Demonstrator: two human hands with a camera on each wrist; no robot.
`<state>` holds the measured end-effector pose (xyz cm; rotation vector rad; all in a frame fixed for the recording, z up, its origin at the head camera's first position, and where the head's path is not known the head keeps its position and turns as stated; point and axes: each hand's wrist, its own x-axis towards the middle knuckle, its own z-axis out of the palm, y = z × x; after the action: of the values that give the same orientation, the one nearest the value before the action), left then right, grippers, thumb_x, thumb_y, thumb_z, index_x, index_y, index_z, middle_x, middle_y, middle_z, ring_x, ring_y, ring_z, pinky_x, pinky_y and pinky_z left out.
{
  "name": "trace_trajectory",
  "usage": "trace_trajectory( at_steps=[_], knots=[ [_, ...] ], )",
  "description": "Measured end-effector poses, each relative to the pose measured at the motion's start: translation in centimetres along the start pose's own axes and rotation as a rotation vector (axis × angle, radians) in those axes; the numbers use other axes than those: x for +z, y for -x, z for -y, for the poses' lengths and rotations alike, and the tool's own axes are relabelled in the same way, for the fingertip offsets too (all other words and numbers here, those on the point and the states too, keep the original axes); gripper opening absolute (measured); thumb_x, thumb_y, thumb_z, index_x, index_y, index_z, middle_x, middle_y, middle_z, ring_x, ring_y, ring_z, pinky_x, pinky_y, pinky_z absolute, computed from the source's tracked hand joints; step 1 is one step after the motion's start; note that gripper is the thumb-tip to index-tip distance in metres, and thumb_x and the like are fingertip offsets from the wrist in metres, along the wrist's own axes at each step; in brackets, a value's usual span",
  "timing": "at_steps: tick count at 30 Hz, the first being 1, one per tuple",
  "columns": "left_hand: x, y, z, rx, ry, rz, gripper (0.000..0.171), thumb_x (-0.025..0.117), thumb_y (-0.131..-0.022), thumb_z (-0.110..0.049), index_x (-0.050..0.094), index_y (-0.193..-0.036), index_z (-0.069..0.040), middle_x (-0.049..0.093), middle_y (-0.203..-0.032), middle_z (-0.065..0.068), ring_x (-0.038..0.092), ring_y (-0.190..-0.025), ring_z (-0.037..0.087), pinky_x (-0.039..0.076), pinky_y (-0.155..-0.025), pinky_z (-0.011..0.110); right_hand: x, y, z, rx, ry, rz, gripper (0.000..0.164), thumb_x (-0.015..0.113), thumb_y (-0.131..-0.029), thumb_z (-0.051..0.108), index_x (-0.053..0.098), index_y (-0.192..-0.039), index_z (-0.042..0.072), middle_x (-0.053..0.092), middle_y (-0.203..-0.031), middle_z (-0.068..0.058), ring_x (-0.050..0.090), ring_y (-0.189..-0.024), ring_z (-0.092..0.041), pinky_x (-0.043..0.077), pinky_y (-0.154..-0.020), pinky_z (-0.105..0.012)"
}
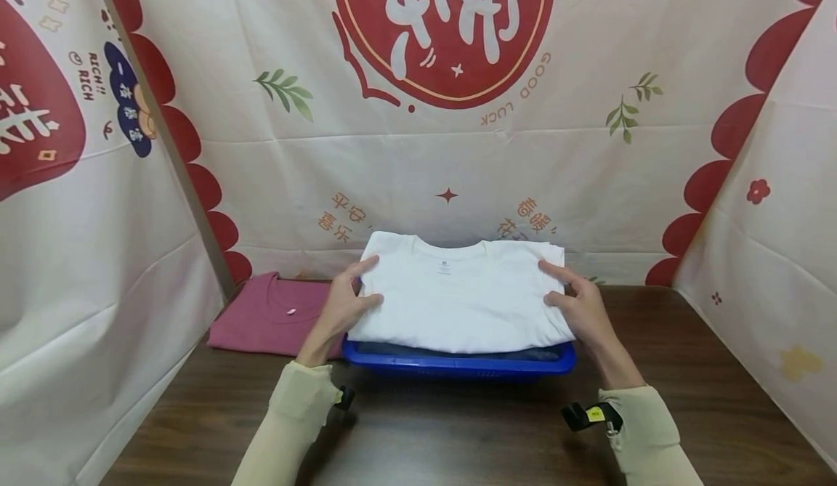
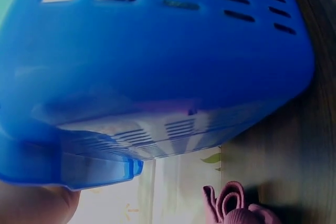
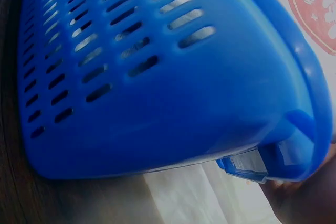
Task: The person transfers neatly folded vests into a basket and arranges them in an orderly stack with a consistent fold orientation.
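Observation:
A folded white T-shirt (image 1: 458, 297) lies across the top of a blue plastic basket (image 1: 458, 362), neckline toward the back. Below its front edge, dark folded cloth (image 1: 532, 353) shows inside the rim. My left hand (image 1: 343, 301) holds the shirt's left side, with thumb and index finger on top of the fabric. On the opposite side my right hand (image 1: 582, 308) grips it the same way. The other fingers of both hands are hidden. In the wrist views, the slotted basket walls fill most of the picture, and each hand shows only partly by the rim.
A folded dusty-pink T-shirt (image 1: 261, 319) lies on the brown wooden table (image 1: 418, 428), left of the basket. Printed cloth hangs behind the table (image 1: 392, 159) and along both sides. Each sleeve cuff has a dark strapped device (image 1: 591, 417) near it.

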<state>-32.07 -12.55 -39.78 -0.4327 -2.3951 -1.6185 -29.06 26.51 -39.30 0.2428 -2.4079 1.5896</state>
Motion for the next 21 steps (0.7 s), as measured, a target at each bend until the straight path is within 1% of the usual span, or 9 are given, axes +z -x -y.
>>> trace_trajectory(
  at_steps=[3,5,10,14,17,21],
  knots=[
    [0.12,-0.04,-0.02,-0.001,-0.067,-0.002,0.07,0.069,-0.073,0.001,0.051,-0.139,-0.009,0.043,-0.148,0.016,0.039,-0.135,0.028,0.035,-0.109,0.048,-0.02,-0.07,-0.14,0.009,0.051,0.003,0.055,0.057,-0.086,-0.001,0.049,-0.14,0.006,0.04,-0.151,-0.015,0.021,-0.146,-0.031,0.022,-0.113,-0.056],
    [0.22,-0.08,0.01,0.004,-0.114,-0.003,0.07,0.07,-0.073,0.0,0.051,-0.139,-0.01,0.045,-0.146,0.017,0.043,-0.131,0.028,0.038,-0.108,0.047,-0.02,-0.08,-0.25,0.024,0.081,0.003,0.054,0.058,-0.086,0.0,0.05,-0.14,0.007,0.038,-0.151,-0.016,0.023,-0.145,-0.033,0.026,-0.111,-0.058],
    [0.34,-0.1,0.06,0.033,-0.199,-0.01,0.071,0.07,-0.072,-0.001,0.051,-0.139,-0.01,0.051,-0.139,0.012,0.047,-0.124,0.025,0.037,-0.107,0.044,0.05,-0.08,-0.3,0.049,0.113,-0.004,0.052,0.059,-0.087,0.003,0.053,-0.138,0.007,0.037,-0.151,-0.018,0.026,-0.143,-0.037,0.029,-0.109,-0.06],
    [0.4,-0.07,0.06,0.042,-0.235,-0.018,0.071,0.069,-0.071,-0.002,0.051,-0.14,-0.011,0.052,-0.137,0.011,0.048,-0.121,0.025,0.037,-0.106,0.045,0.1,-0.11,-0.16,0.063,0.117,-0.022,0.049,0.059,-0.087,0.004,0.055,-0.136,0.007,0.04,-0.15,-0.018,0.028,-0.142,-0.037,0.029,-0.108,-0.061],
    [0.45,-0.06,0.1,0.049,-0.265,-0.029,0.071,0.069,-0.071,-0.003,0.052,-0.139,-0.012,0.052,-0.137,0.012,0.047,-0.121,0.027,0.038,-0.105,0.047,0.13,-0.06,-0.12,0.067,0.124,-0.05,0.045,0.059,-0.088,0.005,0.058,-0.133,0.007,0.043,-0.148,-0.019,0.032,-0.14,-0.038,0.031,-0.107,-0.061],
    [0.53,-0.14,0.27,0.065,-0.301,-0.044,0.071,0.069,-0.07,-0.005,0.053,-0.138,-0.012,0.053,-0.136,0.014,0.046,-0.123,0.032,0.038,-0.103,0.049,0.24,0.02,-0.24,0.046,0.161,-0.092,0.04,0.06,-0.089,0.006,0.063,-0.128,0.008,0.05,-0.142,-0.017,0.042,-0.134,-0.035,0.041,-0.1,-0.054]
  ],
)
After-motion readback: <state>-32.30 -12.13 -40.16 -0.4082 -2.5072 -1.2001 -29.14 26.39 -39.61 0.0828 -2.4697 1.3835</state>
